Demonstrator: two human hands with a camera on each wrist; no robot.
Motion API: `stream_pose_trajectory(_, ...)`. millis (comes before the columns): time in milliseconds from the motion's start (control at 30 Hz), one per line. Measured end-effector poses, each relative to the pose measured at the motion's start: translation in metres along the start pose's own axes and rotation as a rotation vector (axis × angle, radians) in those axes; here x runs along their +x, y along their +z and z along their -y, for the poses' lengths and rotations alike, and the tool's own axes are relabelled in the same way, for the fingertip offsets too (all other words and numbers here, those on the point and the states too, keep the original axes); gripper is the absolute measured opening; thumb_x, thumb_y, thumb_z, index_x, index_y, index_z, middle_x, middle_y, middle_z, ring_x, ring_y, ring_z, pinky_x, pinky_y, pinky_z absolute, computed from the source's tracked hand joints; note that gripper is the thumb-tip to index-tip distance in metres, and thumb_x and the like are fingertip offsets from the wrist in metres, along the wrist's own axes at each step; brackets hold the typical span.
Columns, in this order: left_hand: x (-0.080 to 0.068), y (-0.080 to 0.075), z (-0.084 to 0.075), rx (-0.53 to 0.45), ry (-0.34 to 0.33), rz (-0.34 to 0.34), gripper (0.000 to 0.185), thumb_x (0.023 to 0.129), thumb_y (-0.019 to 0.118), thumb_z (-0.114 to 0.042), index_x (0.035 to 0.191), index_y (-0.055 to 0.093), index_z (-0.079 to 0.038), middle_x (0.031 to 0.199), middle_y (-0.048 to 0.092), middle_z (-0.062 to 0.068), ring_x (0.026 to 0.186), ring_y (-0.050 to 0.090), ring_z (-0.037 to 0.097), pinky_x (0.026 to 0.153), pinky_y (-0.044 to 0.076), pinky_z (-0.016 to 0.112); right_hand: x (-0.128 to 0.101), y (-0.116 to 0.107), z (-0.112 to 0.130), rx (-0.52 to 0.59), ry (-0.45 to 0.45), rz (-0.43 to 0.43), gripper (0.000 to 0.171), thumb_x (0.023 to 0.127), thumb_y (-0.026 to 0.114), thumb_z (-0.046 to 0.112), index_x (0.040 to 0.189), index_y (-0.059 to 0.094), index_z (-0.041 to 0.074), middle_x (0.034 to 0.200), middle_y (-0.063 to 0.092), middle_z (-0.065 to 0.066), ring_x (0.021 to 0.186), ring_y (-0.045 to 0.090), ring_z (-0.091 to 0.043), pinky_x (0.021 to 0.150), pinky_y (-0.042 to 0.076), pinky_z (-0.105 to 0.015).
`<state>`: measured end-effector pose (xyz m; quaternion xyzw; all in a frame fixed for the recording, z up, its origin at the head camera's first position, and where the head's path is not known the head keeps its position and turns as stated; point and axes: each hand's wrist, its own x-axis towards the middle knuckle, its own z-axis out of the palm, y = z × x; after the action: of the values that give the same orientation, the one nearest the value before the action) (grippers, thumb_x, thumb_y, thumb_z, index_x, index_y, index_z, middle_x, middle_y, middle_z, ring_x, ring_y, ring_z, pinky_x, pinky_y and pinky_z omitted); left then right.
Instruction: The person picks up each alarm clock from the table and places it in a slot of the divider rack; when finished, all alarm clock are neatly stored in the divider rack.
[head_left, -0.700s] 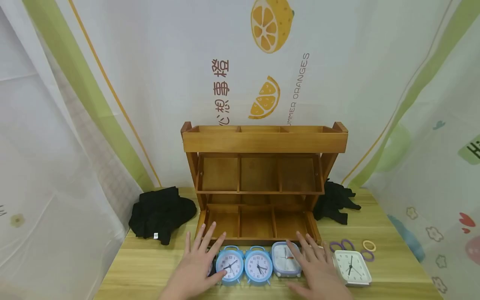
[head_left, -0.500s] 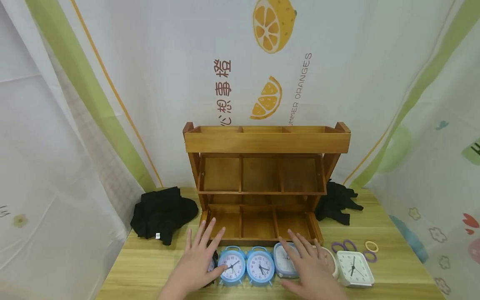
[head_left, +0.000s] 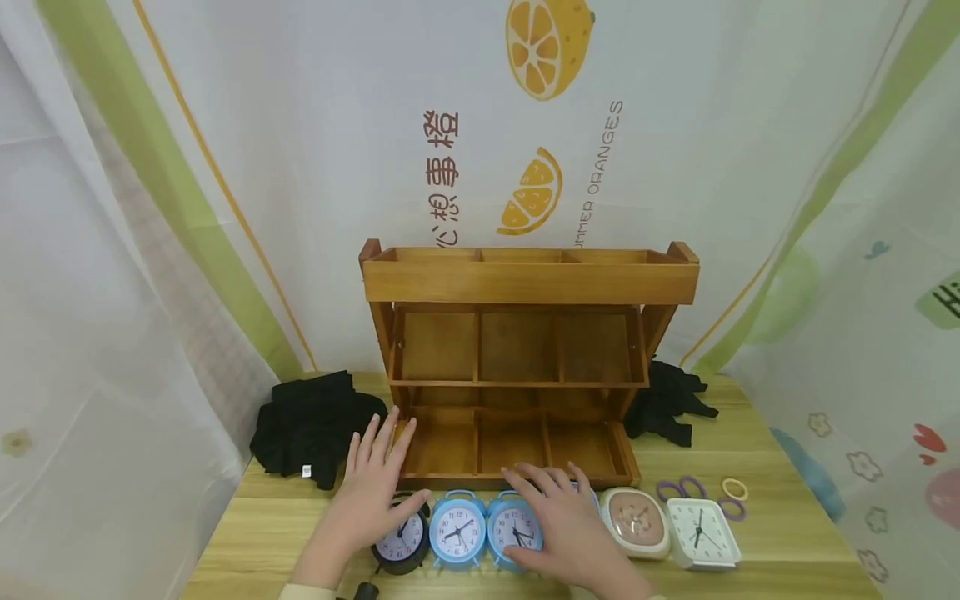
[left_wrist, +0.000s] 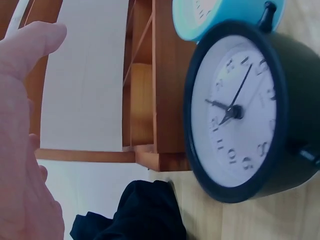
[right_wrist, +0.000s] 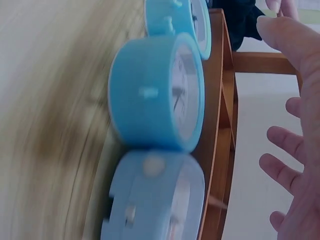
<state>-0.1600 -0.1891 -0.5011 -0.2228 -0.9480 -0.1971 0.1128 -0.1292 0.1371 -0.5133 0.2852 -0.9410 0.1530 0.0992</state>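
Right now both hands hover low over a row of clocks along the near edge of the tabletop [head_left: 757, 467], just in front of the wooden shelf [head_left: 528, 283]. The left hand [head_left: 367, 492] has its fingers straight and spread, holding nothing; it sits above and just beside the black round clock [head_left: 400, 546], its fingertips reaching towards the shelf's lower left corner. The right hand [head_left: 558, 521] is likewise released, fingers loosely extended, lying over the clocks in the middle of the row, partly covering the second blue round clock [head_left: 513, 532] and hiding much of the pale blue square clock behind it; whether the palm actually touches either I cannot tell. Between the two hands stands the first blue round clock [head_left: 457, 533]. Further along towards the right edge sit a cream clock with a pink face [head_left: 634, 521] and a white square clock [head_left: 701, 532], with a few hair bands [head_left: 735, 489] behind them.

As I judge it, nothing has yet gone anywhere: every compartment of the shelf looks bare, all the clocks stand on the table, and neither hand has closed on one. Black cloth bundles [head_left: 315, 425] lie on either side of the shelf, near the back edge.
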Motion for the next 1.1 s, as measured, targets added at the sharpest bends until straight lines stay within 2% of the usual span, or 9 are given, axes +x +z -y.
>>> stream_pose_trajectory(200, 0.003, -0.009, 0.012, -0.029, 0.001, -0.096, 0.105, 0.09, 0.079, -0.041, 0.169, 0.014, -0.013, 0.172, 0.008, 0.022, 0.156, 0.006, 0.049, 0.116, 0.014, 0.077, 0.023, 0.01, 0.02, 0.048, -0.021, 0.032, 0.092, 0.081, 0.081, 0.065, 0.159, 0.043, 0.034, 0.143, 0.056, 0.004, 0.127, 0.055, -0.024, 0.104, 0.036, -0.069)
stream_pose_trajectory(400, 0.016, -0.016, 0.018, 0.009, 0.018, -0.22, 0.106, 0.087, 0.076, -0.041, 0.168, 0.015, -0.009, 0.171, 0.009, 0.024, 0.152, 0.01, 0.053, 0.112, 0.019, 0.078, 0.041, 0.017, 0.036, 0.033, -0.045, 0.045, 0.084, 0.085, 0.079, 0.063, 0.157, 0.048, 0.032, 0.146, 0.056, 0.005, 0.126, 0.056, -0.022, 0.105, 0.037, -0.064)
stream_pose_trajectory(567, 0.028, -0.022, 0.018, 0.027, 0.022, -0.27, 0.105, 0.087, 0.073, -0.04, 0.168, 0.015, -0.008, 0.17, 0.011, 0.024, 0.15, 0.013, 0.055, 0.114, 0.018, 0.076, 0.051, 0.024, 0.044, 0.02, -0.069, 0.059, 0.082, 0.086, 0.078, 0.061, 0.156, 0.049, 0.029, 0.147, 0.056, 0.005, 0.125, 0.056, -0.021, 0.104, 0.039, -0.066)
stream_pose_trajectory(733, 0.045, -0.027, 0.02, 0.024, 0.025, -0.285, 0.103, 0.09, 0.072, -0.038, 0.167, 0.013, -0.005, 0.169, 0.013, 0.025, 0.148, 0.017, 0.055, 0.112, 0.021, 0.075, 0.059, 0.036, 0.055, 0.02, -0.098, 0.1, 0.081, 0.089, 0.074, 0.064, 0.157, 0.048, 0.029, 0.148, 0.054, 0.006, 0.125, 0.056, -0.021, 0.103, 0.04, -0.065)
stream_pose_trajectory(800, 0.053, -0.029, 0.023, -0.019, 0.006, -0.284, 0.103, 0.092, 0.073, -0.036, 0.167, 0.01, -0.004, 0.169, 0.012, 0.026, 0.148, 0.017, 0.054, 0.112, 0.021, 0.075, 0.063, 0.041, 0.06, 0.024, -0.106, 0.115, 0.081, 0.089, 0.073, 0.065, 0.157, 0.047, 0.029, 0.149, 0.054, 0.007, 0.125, 0.056, -0.02, 0.103, 0.041, -0.064)
stream_pose_trajectory(867, 0.061, -0.03, 0.027, -0.104, -0.027, -0.28, 0.105, 0.094, 0.074, -0.034, 0.167, 0.005, -0.003, 0.169, 0.01, 0.028, 0.149, 0.015, 0.054, 0.112, 0.021, 0.075, 0.066, 0.044, 0.065, 0.03, -0.11, 0.126, 0.082, 0.089, 0.072, 0.066, 0.158, 0.046, 0.029, 0.149, 0.053, 0.008, 0.125, 0.055, -0.019, 0.103, 0.041, -0.063)
stream_pose_trajectory(967, 0.072, -0.031, 0.035, -0.288, -0.121, -0.249, 0.111, 0.095, 0.075, -0.034, 0.167, -0.004, -0.006, 0.171, 0.003, 0.025, 0.152, 0.009, 0.053, 0.114, 0.02, 0.076, 0.069, 0.049, 0.074, 0.019, -0.117, 0.142, 0.083, 0.089, 0.072, 0.067, 0.159, 0.045, 0.029, 0.149, 0.052, 0.009, 0.124, 0.055, -0.017, 0.103, 0.041, -0.063)
stream_pose_trajectory(1100, 0.084, -0.027, 0.043, -0.528, -0.245, -0.188, 0.115, 0.097, 0.075, -0.037, 0.167, -0.013, -0.017, 0.174, -0.004, 0.017, 0.156, 0.007, 0.05, 0.116, 0.019, 0.075, 0.074, 0.054, 0.086, 0.008, -0.119, 0.159, 0.085, 0.088, 0.073, 0.067, 0.159, 0.045, 0.031, 0.15, 0.051, 0.01, 0.126, 0.053, -0.016, 0.103, 0.039, -0.062)
